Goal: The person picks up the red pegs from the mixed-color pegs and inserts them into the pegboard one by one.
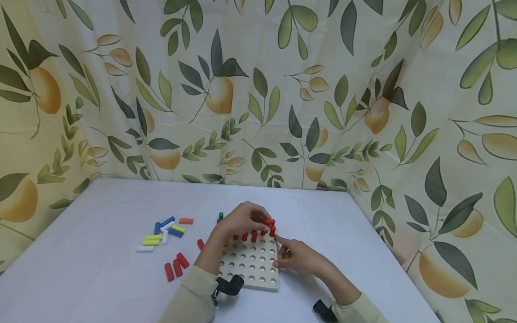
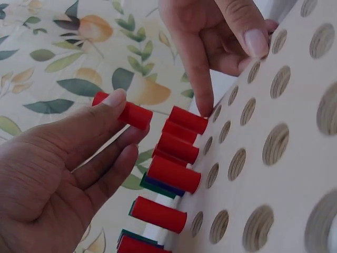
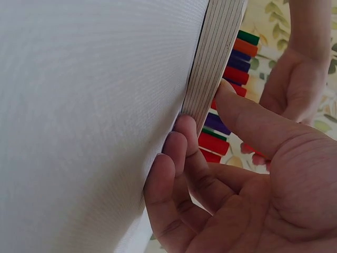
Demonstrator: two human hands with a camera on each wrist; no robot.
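Pale wooden pegboard (image 1: 257, 263), one, on the white woven cloth (image 1: 121, 278): left part hidden by the left forearm, so hole and peg totals cannot be told; edge finely layered, holes round and grained.

Left hand (image 1: 246, 218), one: thumb and fingers pinch a smooth red cylindrical peg (image 2: 138, 115) above the board's far edge, clear of the holes.

Right hand (image 1: 299, 255), one: fingers curled against the board's side edge, thumb on its upper face, gripping it.

Red cylindrical pegs standing in the board (image 2: 174, 174): several, overlapping green and purple ones behind.

Loose cylinders, left of the board: three blue (image 1: 175, 233), three white (image 1: 145, 248), three yellow (image 1: 151, 242), one orange (image 1: 186, 221), three red (image 1: 177, 268); a further red one (image 1: 200, 244) by the forearm, partly covered.
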